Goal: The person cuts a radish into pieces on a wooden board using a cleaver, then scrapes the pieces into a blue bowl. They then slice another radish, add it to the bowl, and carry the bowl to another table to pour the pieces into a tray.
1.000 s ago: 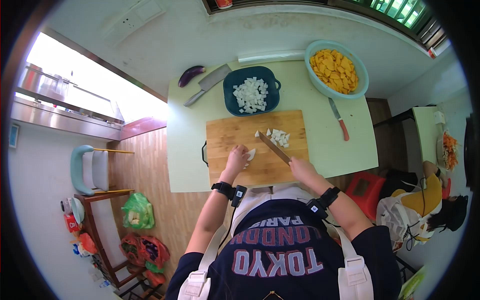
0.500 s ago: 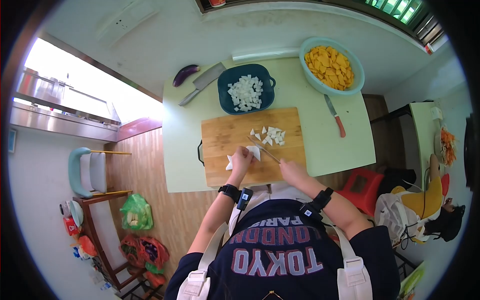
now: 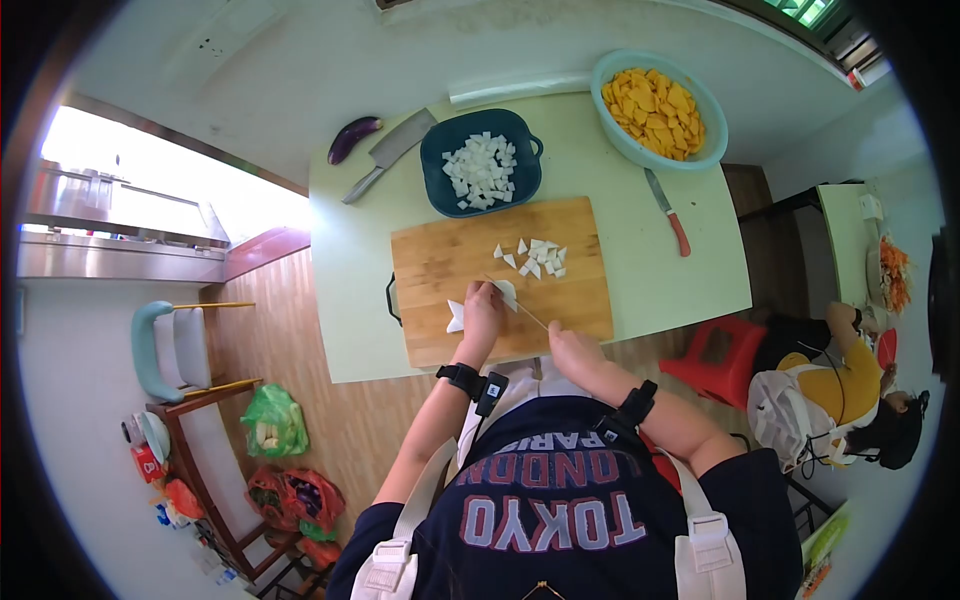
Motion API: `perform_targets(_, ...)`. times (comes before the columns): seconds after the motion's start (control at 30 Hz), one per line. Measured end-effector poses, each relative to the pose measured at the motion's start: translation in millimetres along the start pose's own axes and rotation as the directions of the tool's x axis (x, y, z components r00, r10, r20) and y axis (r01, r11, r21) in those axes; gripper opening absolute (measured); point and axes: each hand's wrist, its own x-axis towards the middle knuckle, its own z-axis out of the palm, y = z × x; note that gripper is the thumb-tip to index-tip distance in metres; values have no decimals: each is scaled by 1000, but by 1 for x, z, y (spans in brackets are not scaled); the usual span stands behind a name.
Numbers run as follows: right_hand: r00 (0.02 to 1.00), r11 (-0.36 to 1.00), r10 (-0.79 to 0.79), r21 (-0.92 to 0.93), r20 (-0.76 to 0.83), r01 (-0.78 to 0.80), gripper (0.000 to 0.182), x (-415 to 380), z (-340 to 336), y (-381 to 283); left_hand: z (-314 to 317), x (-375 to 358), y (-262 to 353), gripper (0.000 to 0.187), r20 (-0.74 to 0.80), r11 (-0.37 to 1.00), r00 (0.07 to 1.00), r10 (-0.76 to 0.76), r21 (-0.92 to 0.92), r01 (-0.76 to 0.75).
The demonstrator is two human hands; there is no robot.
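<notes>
Desk: pale green top against a light wall; clock directions are read from the middle of the cutting board, with 12 o'clock towards the wall.
White slice: at the middle of the wooden board, with the long knife against it; depth of the cut too small to tell.
Left hand: at 7 o'clock, close to the centre; fingers bent and grasping the white slice.
Right hand: between 4 and 5 o'clock, at the board's near edge; fingers clenched round the handle of the long knife, whose blade points towards 10 o'clock.
White piece: on the board at 8 o'clock, just beside the left hand.
White chunks: loose cluster on the board at 2 o'clock, with strays towards 12.
Dark blue dish: beyond the board at 12 o'clock, holding white cubes.
Cleaver: at 11 o'clock, lying between the dish and an eggplant.
Light blue bowl: between 1 and 2 o'clock, filled with yellow-orange slices.
Red-handled knife: at 2 o'clock, flat on the desk.
Co-worker: seated between 3 and 4 o'clock, well apart.
</notes>
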Motion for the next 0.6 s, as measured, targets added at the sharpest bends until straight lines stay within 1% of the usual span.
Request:
perform_targets(0.03,1000,1000,2,-1,-2,-2,15,0,1,-1,0,0,-2,8,-19,1000,1000,17,21,-17)
perform_targets(0.13,1000,1000,-3,13,-3,3,14,1,2,-2,0,2,-4,9,-8,999,1000,28,28,-28)
perform_targets(0.23,1000,1000,-8,29,7,7,14,4,4,-2,-1,4,-7,9,-2,999,999,37,3,-37)
perform_targets(0.3,1000,1000,-5,30,13,5,13,7,5,-1,-3,5,-5,7,10,1000,1000,16,-4,-16)
perform_targets(0.37,1000,997,7,76,8,-7,13,11,6,0,-4,7,-5,5,24,1000,1000,-1,-13,1)
perform_targets(0.4,1000,997,11,75,9,-12,13,16,8,1,-5,7,-6,5,59,999,998,-31,-13,32)
perform_targets(0.43,999,995,-26,92,-23,28,12,24,11,1,-4,7,-6,5,92,998,994,-58,-12,60)
perform_targets(0.47,996,992,-63,108,-57,69,12,30,16,3,-1,5,-8,5,92,998,994,-55,-15,56)
perform_targets(0.5,996,992,-65,106,-63,72,12,33,23,6,1,4,-12,5,93,997,993,-72,-11,73)
perform_targets(0.57,984,992,-110,49,-138,118,14,46,35,7,-5,6,-12,5,77,997,994,-76,6,76)
perform_targets(0.6,981,991,-117,50,-152,126,14,50,36,8,-7,6,-9,6,104,997,992,-70,46,65)
